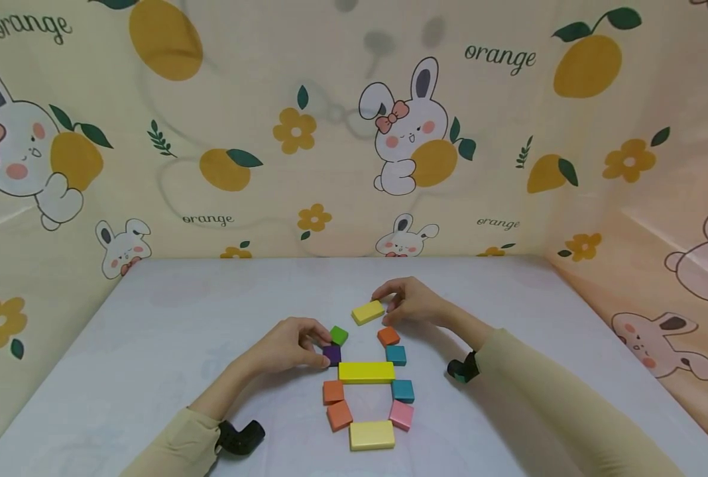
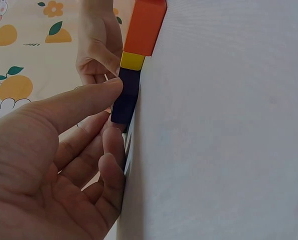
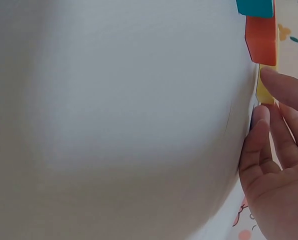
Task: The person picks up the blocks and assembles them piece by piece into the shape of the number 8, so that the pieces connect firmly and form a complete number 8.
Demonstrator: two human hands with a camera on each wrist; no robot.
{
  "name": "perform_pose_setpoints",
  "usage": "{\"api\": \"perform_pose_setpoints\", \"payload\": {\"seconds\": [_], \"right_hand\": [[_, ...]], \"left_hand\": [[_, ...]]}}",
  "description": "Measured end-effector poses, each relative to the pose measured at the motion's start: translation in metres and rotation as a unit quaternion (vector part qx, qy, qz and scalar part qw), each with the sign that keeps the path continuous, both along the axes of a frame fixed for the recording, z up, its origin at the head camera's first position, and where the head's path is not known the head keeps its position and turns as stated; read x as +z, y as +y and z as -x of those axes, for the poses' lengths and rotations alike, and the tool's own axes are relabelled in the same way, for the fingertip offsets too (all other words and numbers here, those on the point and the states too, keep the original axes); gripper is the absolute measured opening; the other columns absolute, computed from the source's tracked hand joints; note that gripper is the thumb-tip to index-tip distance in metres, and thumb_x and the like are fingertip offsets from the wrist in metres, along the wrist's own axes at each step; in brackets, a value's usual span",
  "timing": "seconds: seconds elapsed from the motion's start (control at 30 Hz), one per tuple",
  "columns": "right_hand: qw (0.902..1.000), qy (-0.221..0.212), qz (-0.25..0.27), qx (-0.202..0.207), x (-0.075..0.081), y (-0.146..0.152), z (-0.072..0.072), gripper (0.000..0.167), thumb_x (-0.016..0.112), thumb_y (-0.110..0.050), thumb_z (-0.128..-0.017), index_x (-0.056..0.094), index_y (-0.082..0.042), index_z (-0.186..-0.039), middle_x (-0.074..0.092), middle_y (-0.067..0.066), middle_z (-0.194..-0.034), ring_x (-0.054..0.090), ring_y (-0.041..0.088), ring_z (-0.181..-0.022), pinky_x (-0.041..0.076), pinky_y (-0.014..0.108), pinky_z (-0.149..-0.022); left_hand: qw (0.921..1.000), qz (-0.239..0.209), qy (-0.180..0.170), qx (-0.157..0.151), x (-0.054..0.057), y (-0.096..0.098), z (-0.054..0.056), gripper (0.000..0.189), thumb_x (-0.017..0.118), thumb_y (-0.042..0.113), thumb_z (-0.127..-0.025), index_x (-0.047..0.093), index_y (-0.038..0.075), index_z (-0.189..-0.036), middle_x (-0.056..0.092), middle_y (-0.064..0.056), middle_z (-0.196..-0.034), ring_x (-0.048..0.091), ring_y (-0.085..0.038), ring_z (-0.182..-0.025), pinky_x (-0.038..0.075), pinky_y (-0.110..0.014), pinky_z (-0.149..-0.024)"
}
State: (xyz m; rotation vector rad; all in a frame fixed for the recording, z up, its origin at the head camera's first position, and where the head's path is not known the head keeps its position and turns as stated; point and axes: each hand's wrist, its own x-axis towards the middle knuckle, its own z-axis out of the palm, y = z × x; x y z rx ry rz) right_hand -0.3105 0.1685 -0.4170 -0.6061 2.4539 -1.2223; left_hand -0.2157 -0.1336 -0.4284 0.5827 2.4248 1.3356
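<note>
My left hand (image 1: 291,343) pinches a dark purple block (image 1: 333,355), its thumb lying along the block's side in the left wrist view. The tip of its index finger is right at a green block (image 1: 339,335), which sits turned at an angle just behind the purple one. At the far end of the arrangement, my right hand (image 1: 415,302) holds the right end of a pale yellow block (image 1: 368,313) between thumb and fingers. That yellow block lies slightly tilted. An orange block (image 1: 388,336) sits just in front of the right hand.
A long yellow block (image 1: 366,372) crosses the middle of the blocks. Teal blocks (image 1: 402,391), a pink block (image 1: 401,415) and orange blocks (image 1: 339,416) line the sides, with a pale yellow block (image 1: 372,436) nearest. All lie on a white-covered table (image 1: 211,298) before a printed backdrop.
</note>
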Motion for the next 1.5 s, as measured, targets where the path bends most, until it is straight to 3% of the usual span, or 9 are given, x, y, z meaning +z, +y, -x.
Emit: {"api": "perform_pose_setpoints", "payload": {"seconds": [0.33,0.7,1.2,1.5], "right_hand": [[0.9999,0.014,-0.01,0.001,0.001,-0.003,-0.001,0.038,0.086,-0.005,-0.074,0.072,-0.011,-0.109,0.068,0.002,-0.102,0.059,0.025,-0.08,0.051,0.03,-0.075],[0.9991,0.013,-0.035,0.02,0.017,-0.012,-0.006,0.042,0.089,-0.012,-0.071,0.072,-0.01,-0.109,0.067,0.003,-0.098,0.057,0.026,-0.083,0.048,0.03,-0.071],[0.9945,0.05,-0.077,0.05,0.015,-0.03,-0.011,0.035,0.087,-0.012,-0.073,0.072,-0.011,-0.104,0.066,0.002,-0.095,0.056,0.023,-0.084,0.051,0.031,-0.073],[0.9962,0.025,-0.067,0.05,0.016,-0.03,-0.011,0.036,0.088,-0.014,-0.073,0.072,-0.012,-0.105,0.066,0.001,-0.095,0.056,0.024,-0.086,0.05,0.031,-0.075]], "left_hand": [[1.0,0.001,0.004,0.0,-0.001,0.0,0.0,0.035,0.085,0.02,-0.079,0.067,0.012,-0.108,0.067,0.003,-0.1,0.059,-0.02,-0.077,0.05,-0.033,-0.07],[1.0,0.0,-0.003,0.006,0.001,0.0,0.001,0.035,0.085,0.018,-0.079,0.067,0.012,-0.108,0.067,0.002,-0.1,0.059,-0.02,-0.077,0.05,-0.033,-0.07],[1.0,0.001,-0.006,0.007,0.002,0.0,-0.001,0.035,0.084,0.019,-0.079,0.068,0.012,-0.109,0.067,0.002,-0.1,0.059,-0.02,-0.077,0.05,-0.033,-0.07],[1.0,0.002,-0.005,0.006,0.004,0.0,-0.001,0.034,0.084,0.018,-0.079,0.068,0.012,-0.108,0.067,0.003,-0.099,0.058,-0.02,-0.076,0.049,-0.033,-0.068]]}}
